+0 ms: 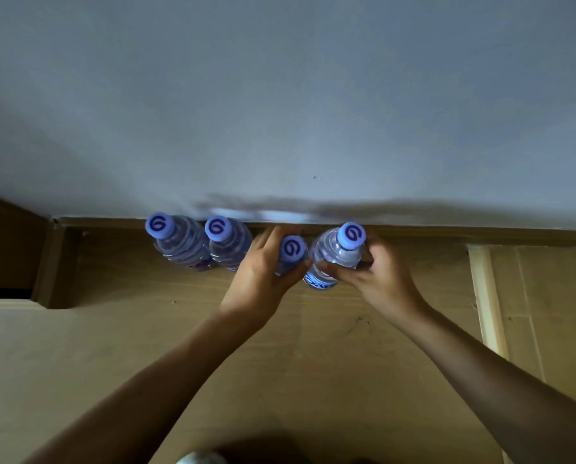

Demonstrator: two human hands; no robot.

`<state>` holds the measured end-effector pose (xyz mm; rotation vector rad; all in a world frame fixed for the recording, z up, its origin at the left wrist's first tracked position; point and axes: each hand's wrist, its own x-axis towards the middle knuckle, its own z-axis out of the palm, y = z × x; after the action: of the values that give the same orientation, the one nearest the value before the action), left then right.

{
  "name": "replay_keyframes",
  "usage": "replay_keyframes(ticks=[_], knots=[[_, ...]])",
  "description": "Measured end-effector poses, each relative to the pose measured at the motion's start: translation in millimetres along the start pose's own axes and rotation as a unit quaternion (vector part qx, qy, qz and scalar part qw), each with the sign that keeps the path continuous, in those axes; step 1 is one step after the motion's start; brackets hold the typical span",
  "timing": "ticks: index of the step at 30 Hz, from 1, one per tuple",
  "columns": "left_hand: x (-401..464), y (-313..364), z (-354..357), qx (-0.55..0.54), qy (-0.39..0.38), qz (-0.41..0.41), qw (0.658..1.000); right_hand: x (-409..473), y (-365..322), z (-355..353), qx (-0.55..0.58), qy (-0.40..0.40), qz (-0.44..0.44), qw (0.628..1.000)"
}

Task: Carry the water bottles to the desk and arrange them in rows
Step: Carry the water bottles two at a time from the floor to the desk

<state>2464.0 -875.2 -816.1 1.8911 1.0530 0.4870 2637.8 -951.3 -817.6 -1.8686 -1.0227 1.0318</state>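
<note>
Four water bottles with purple caps stand in a row along the back edge of the brown tabletop (313, 346), right up against the pale wall (279, 112). The far-left bottle (179, 244) and the second bottle (228, 242) stand free, side by side and pretty much touching. The left hand (263, 272) has its grip curled round the third bottle (291, 249), fingers behind it and thumb in front, so only the cap and a bit of the neck show. The right hand (377, 272) grips the fourth bottle (335, 256) round its shoulder, and that one leans a little with its cap tipped to the right. The two held bottles sit just beside each other, thumbs nearly meeting. A lighter wooden strip (487, 296) runs down the tabletop off to the right, and a dark gap (8, 252) opens at the left end. Something pale and rounded (199, 458) peeks in at the bottom edge, can't tell what it is.
</note>
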Motion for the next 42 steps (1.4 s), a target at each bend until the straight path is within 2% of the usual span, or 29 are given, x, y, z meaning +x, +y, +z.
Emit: replay_keyframes(ticks=[5, 12, 15, 20, 27, 34, 42], knots=[[-21, 57, -37, -0.037, 0.012, -0.042, 0.998, -37, -62, -23, 0.017, -0.004, -0.004, 1.0], [-77, 192, -153, -0.053, 0.058, -0.058, 0.995, -107, -221, -59, 0.01, -0.055, -0.047, 0.997], [-107, 259, -214, -0.017, 0.093, -0.05, 0.994, -141, -302, -70, 0.004, -0.083, -0.067, 0.994], [-161, 362, -317, 0.004, 0.168, -0.084, 0.982, -190, -443, -81, 0.002, -0.158, -0.107, 0.982], [-252, 468, -445, 0.004, 0.309, -0.136, 0.941, -250, -613, -62, -0.02, -0.288, -0.197, 0.937], [-357, 510, -537, -0.012, 0.451, -0.191, 0.872, -318, -718, 10, -0.03, -0.383, -0.245, 0.89], [-458, 498, -634, -0.028, 0.536, -0.245, 0.808, -379, -798, 126, -0.036, -0.456, -0.27, 0.847]])
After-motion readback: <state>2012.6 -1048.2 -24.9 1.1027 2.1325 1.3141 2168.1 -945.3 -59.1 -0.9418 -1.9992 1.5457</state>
